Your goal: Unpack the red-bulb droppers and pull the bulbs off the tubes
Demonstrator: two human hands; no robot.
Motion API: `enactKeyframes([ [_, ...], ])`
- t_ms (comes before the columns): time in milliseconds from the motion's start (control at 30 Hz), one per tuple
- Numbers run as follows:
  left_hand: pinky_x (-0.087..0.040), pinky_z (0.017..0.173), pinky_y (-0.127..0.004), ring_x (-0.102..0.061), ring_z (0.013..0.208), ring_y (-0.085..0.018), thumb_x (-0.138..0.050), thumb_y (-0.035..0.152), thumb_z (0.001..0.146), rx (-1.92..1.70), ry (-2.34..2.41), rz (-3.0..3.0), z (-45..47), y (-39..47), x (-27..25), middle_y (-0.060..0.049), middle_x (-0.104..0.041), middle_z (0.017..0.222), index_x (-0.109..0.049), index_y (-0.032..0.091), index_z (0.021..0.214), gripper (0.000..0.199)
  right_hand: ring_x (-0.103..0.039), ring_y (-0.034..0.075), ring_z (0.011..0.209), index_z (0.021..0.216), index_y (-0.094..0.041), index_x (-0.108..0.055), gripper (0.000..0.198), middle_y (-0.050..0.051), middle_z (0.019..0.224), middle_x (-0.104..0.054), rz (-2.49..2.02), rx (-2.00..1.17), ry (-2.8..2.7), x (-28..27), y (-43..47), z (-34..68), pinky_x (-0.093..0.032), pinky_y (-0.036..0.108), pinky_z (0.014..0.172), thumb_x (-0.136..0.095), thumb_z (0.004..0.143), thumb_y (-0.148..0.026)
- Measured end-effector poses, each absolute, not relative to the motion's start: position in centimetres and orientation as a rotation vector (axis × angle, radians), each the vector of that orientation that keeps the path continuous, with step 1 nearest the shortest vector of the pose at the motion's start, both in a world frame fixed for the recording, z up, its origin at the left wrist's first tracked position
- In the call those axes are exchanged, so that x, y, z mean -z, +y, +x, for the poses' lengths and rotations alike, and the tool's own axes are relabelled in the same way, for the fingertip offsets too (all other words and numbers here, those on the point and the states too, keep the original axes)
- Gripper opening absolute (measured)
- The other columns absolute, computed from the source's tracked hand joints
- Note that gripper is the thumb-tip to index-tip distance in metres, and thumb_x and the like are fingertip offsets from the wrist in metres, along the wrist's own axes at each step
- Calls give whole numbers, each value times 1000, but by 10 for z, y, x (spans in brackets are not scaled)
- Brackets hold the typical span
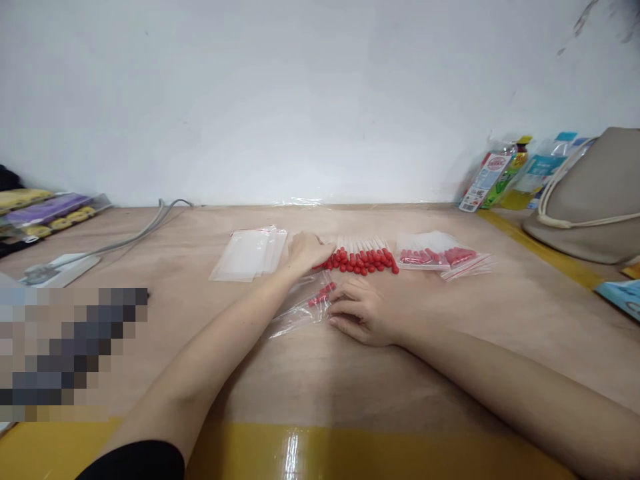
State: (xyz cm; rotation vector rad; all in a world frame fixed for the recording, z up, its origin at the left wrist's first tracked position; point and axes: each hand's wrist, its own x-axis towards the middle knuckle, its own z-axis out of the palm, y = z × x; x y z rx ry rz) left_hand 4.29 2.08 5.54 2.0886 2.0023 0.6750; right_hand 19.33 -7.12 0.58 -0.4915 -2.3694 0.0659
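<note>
Red-headed, white-stemmed slender sticks (363, 259), stems toward the white wall (320, 100), lie just right of my nearer left hand (307, 251) and beyond my right hand (364, 310); whether either grasps anything, I cannot tell.

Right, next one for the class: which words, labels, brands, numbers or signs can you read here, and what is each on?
None can be read for certain.
White-and-red pack: round red mark and small print, too blurred.
Green bottle: label print, too blurred.
Blue-labelled bottle: pale marks, too small.
Blue item at the right edge: white marks, cut off, unclear.
</note>
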Motion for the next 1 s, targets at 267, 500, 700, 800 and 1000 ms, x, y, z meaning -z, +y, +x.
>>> enactKeyframes([
  [267,-42,74,-30,-55,79,-18,-54,42,73,-952,1604,2356,21,-16,-42,-3,-59,73,-58,17,65,27,-51,15,79,88,-20,-60,12,3,84,-62,-623,-8,-2319,-7,-73,195,-34,33,75,-51,82,-26],
  [500,-42,88,-33,-53,101,-19,-53,35,81,-815,1085,2451,-20,-76,-33,-6,-56,112,-53,20,108,32,-49,13,68,72,-18,-60,14,0,68,-59,-1105,-15,-2066,-4,-63,199,-28,31,69,-51,81,-25],
  [700,-41,94,-36,-51,110,-21,-53,33,81,-670,1018,2440,-27,-78,-26,-7,-54,120,-46,21,120,42,-49,14,73,87,-24,-66,14,0,71,-60,-1143,-178,-2195,-2,-56,200,-29,30,69,-54,80,-24],
  [800,-40,96,-37,-50,112,-21,-55,34,80,-618,991,2450,-28,-77,-24,-7,-53,123,-43,22,124,47,-49,15,76,92,-24,-65,16,0,73,-60,-1078,-263,-2230,-4,-57,200,-32,30,71,-59,77,-24],
  [1000,-39,98,-39,-47,116,-22,-57,37,78,-585,904,2495,-30,-76,-25,-7,-49,127,-38,23,127,54,-50,14,76,81,-21,-64,7,1,77,-60,-1087,-472,-2183,-9,-55,200,-36,29,72,-62,76,-26],
])
